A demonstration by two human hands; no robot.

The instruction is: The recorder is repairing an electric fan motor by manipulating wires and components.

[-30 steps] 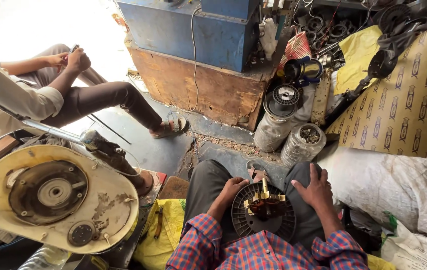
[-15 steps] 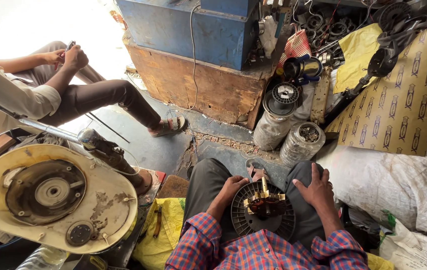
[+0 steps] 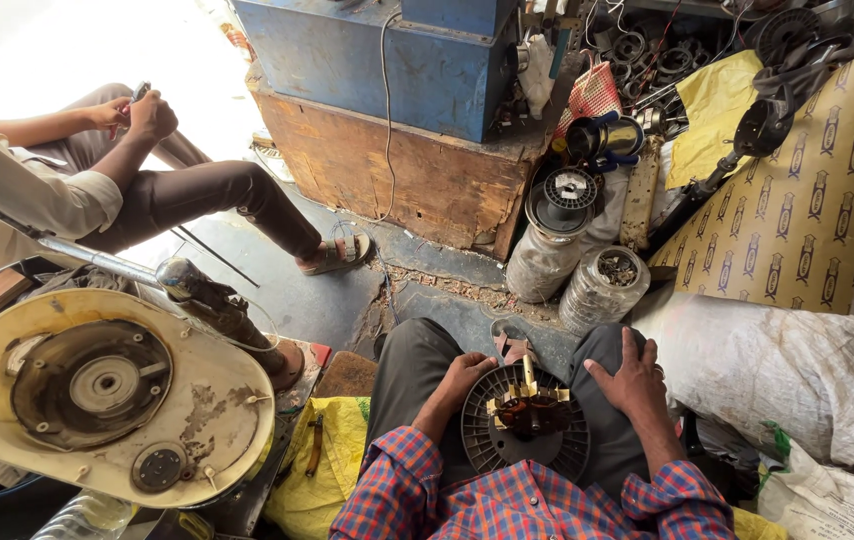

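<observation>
The person sits cross-legged with a dark round slotted motor housing resting in the lap, its copper-wound core facing up with pale insulating slips standing out of it. The left hand curls over the housing's near-left rim, fingers pressed together and bent onto the edge. The right hand lies spread, palm down, on the right knee beside the rim, touching it or just short of it; it holds nothing.

As a judgement, the step in hand is steadying the housing while the winding is looked over. A next move would call for a firm hold on the rim with one hand and a fine pinch with the other on the upright slip at the core, without bending the copper.

Just beyond the knees stand two wire-wound cylinders, one topped by a black spool. To the left lies a cream-coloured round machine cover. Farther off are a wooden box bearing a blue metal case, and another person's hands busy with something small.

Against the frame half a second ago, the hands and housing sit almost as they did; the left hand has shifted only slightly on the rim, and the view has tipped a little.
</observation>
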